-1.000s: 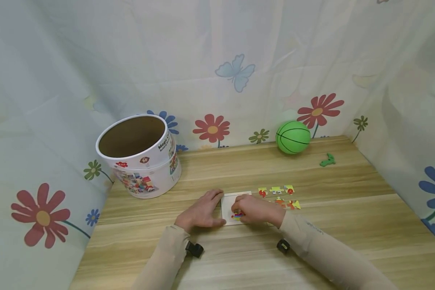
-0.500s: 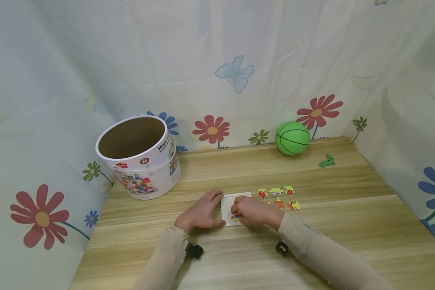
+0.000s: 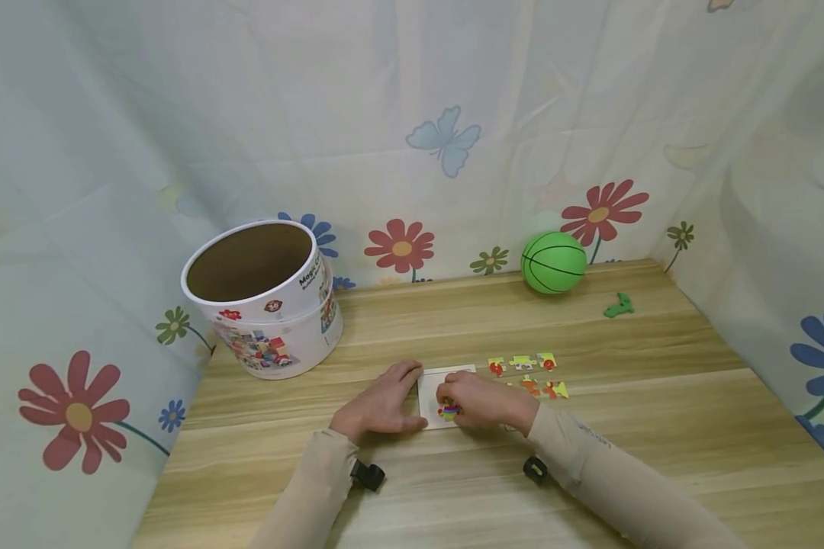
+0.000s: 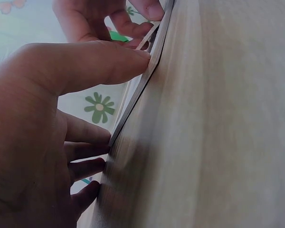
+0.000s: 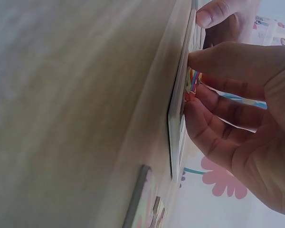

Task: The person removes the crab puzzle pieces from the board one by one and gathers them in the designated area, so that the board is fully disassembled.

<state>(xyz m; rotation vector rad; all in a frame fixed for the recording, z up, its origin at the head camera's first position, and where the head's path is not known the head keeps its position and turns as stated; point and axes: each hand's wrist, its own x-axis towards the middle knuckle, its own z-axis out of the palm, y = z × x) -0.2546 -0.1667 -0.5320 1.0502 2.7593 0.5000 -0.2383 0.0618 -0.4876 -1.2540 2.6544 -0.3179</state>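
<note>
A thin white puzzle board (image 3: 431, 383) lies flat on the table between both hands. Along its left side rests my left hand (image 3: 379, 400), fingers stretched out and thumb at the near corner; the left wrist view shows thumb and fingertips touching the board's edge. My right hand (image 3: 490, 400) is over the board's right part, pinching a small colourful jigsaw piece (image 5: 194, 80) between thumb and fingers, low against the board. A multicoloured patch (image 3: 449, 412) shows beside those fingers in the head view. Part of the piece is hidden by the hand.
Loose yellow and red jigsaw pieces (image 3: 523, 362) lie in rows right of the board, partly behind the right hand. A large white cardboard drum (image 3: 281, 351) stands back left. A green ball (image 3: 553, 262) and a small green toy (image 3: 619, 306) sit back right, before a flowered curtain (image 3: 302, 152).
The right hand's fingers have shifted slightly over the same spot, showing a bit more of the colourful patch. The left hand and the board stay in place.
</note>
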